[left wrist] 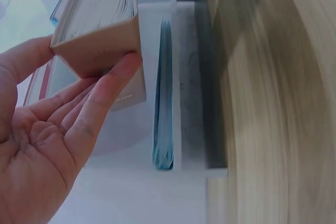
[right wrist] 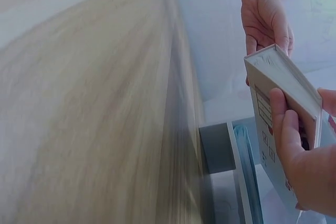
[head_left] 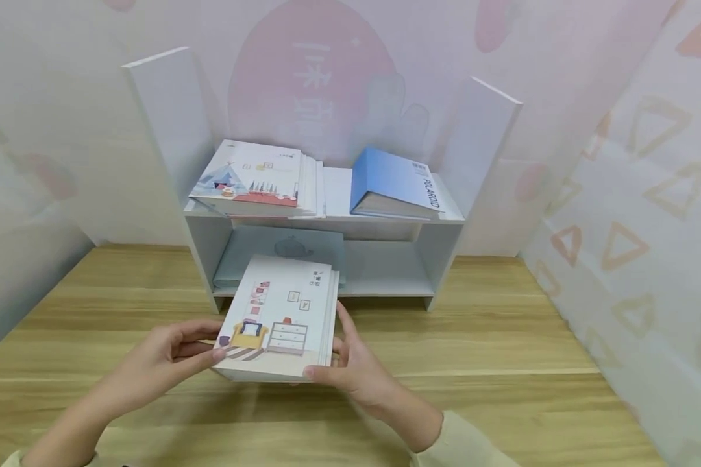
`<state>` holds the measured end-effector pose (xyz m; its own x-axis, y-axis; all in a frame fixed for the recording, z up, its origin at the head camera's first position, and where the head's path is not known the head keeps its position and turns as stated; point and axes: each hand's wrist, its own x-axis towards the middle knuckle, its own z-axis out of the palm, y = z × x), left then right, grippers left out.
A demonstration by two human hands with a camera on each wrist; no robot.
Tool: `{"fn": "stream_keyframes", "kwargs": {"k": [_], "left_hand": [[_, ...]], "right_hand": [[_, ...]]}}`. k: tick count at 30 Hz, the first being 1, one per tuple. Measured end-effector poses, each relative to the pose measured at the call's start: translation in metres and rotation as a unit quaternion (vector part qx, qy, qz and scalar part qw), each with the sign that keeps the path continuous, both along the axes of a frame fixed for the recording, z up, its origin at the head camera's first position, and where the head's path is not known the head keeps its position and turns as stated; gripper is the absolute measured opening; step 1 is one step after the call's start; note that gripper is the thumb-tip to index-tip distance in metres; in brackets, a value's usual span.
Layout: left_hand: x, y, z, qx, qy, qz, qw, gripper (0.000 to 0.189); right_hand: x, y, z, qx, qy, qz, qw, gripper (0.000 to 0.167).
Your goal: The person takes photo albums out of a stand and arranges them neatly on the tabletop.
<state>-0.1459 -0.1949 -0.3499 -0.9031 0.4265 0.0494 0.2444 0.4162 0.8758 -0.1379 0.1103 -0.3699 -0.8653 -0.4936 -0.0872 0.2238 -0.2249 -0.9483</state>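
Wooden tabletop (head_left: 491,363) below, left hand (head_left: 162,353) and right hand (head_left: 359,373) pinch a book (head_left: 277,311), thumbs uppermost.

- Left forearm (head_left: 73,421) slants inward from the lower left, bare above a pale left cuff (head_left: 13,460).
- Left grip (head_left: 178,353) pinches, thumb stretched toward the right grip, fingers bent beneath; the left wrist view shows its palm (left wrist: 39,156).
- Right forearm (head_left: 411,415) angles in from the lower right, bare beyond the pale right sleeve (head_left: 464,444).
- Right grip (head_left: 356,370) pinches too, thumb pointing left, index finger (head_left: 346,319) extended forward.
- Both grips face each other, apart, roughly level.
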Motion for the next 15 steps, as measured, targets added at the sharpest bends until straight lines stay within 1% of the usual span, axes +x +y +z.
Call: {"fn": "stream_keyframes", "kwargs": {"k": [4,9,11,15], "left_hand": [[0.002,-0.014,-0.003,-0.004,0.009,-0.015,0.9998,0.043],[0.004,-0.031,-0.008,-0.009,0.038,-0.037,0.9986,0.041],[0.004,-0.038,-0.009,-0.011,0.038,-0.040,0.9984,0.041],[0.007,-0.052,-0.011,-0.018,0.029,-0.050,0.9981,0.043]], "right_hand": [[0.003,-0.010,0.000,-0.006,-0.007,0.001,1.0000,0.116],[0.008,-0.022,0.000,0.004,-0.014,-0.010,0.9998,0.117],[0.010,-0.026,0.000,0.006,-0.012,-0.010,0.9999,0.118],[0.012,-0.036,-0.003,-0.001,-0.004,0.006,1.0000,0.116]]}}
